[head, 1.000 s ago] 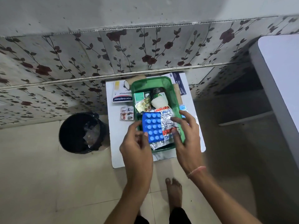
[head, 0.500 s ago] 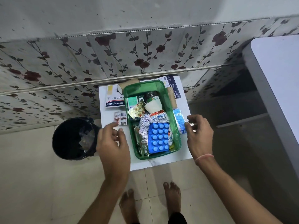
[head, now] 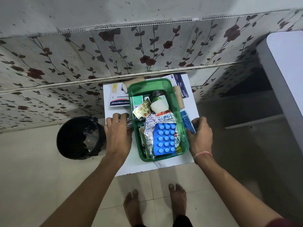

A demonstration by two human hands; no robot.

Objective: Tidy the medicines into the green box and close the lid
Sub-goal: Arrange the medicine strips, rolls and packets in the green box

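Green box (head: 180, 128) holds blue blister pack (head: 165, 139), foil strips, bottle (head: 158, 99)

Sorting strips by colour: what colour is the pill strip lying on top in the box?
Blue: the pill strip, with round blue tablets, seen in the head view.

Under your left hand (head: 118, 131) a blister strip (head: 129, 124) shows only past the fingertips. Your right hand (head: 200, 133) covers the near end of the blue packet (head: 186, 117); whether the fingers grip it, you cannot tell.
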